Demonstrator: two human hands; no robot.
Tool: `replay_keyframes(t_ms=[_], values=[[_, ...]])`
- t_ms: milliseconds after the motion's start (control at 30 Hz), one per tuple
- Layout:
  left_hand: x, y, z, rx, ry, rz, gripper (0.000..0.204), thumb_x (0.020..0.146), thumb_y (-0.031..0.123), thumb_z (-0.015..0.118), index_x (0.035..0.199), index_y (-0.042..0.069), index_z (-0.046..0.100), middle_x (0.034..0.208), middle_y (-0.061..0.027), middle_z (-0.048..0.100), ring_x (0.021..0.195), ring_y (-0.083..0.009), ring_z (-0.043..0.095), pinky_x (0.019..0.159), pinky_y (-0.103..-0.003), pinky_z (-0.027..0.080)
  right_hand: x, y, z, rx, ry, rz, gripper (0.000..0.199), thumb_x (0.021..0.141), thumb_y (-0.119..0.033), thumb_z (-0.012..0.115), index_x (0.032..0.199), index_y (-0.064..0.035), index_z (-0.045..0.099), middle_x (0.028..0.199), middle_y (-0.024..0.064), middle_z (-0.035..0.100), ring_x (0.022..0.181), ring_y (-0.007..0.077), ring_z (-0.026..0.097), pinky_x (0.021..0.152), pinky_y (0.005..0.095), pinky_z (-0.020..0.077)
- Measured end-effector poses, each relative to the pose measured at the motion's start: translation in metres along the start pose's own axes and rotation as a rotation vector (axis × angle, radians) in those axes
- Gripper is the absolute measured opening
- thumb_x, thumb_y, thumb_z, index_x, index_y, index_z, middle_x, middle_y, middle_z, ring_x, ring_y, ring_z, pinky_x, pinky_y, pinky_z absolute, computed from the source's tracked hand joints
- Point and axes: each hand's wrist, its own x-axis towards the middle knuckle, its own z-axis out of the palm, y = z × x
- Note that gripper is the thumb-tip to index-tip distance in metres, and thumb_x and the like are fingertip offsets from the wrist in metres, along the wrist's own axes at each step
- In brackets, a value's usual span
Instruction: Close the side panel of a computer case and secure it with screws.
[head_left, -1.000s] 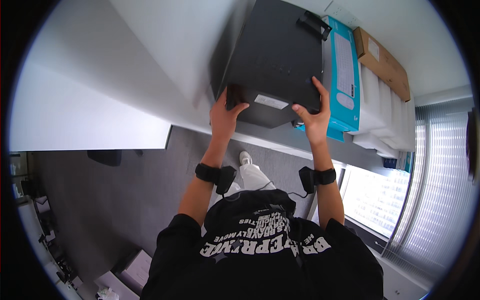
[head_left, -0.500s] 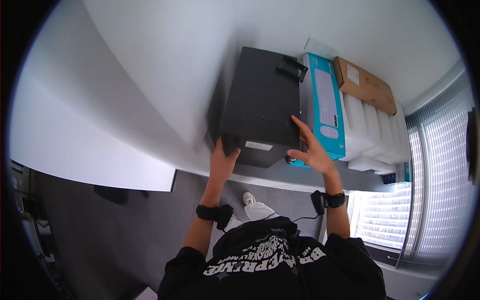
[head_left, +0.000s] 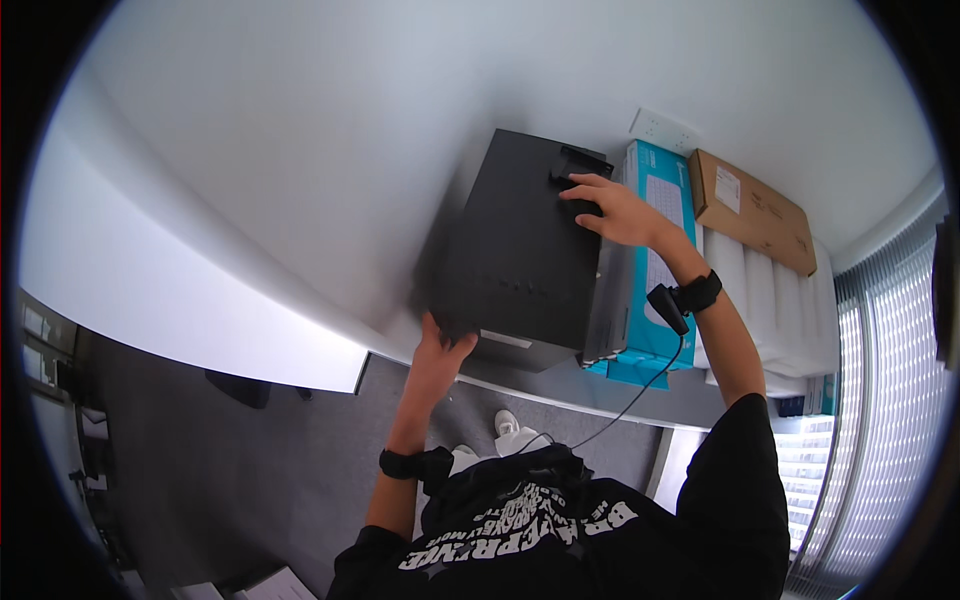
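Note:
A large dark box-shaped case, with a white label on its near face, stands on a grey shelf. My left hand holds the near left corner, thumb on the near face and fingers up the left side. On the far right of the case's top lies a small black bracket-like piece. My right hand reaches over the right edge, fingers apart, fingertips right beside that piece. Whether they touch it I cannot tell.
Right of the case stands a blue keyboard box. Beyond it, a brown cardboard box lies on several white foam blocks. A white wall rises behind, with a wall socket. Window blinds hang at the right.
My right hand has moved from the case's near right edge to its far right, by the small black piece. My left hand stays at the near left corner. The view has shifted slightly.

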Motion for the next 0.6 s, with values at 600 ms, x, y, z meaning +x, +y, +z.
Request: replay_keyframes(t_ms=[600], values=[[-0.006, -0.005, 0.013, 0.123, 0.089, 0.035, 0.068, 0.088, 0.008, 0.066, 0.144, -0.002, 0.027, 0.139, -0.0191, 0.048, 0.132, -0.0299, 0.048, 0.108, -0.039, 0.039, 0.043, -0.014, -0.005, 0.157, 0.295, -0.318, 0.032, 0.078, 0.013, 0.058, 0.106, 0.0000, 0.067, 0.103, 0.0155, 0.068, 0.094, 0.0339, 0.066, 0.085, 0.0371, 0.0541]])
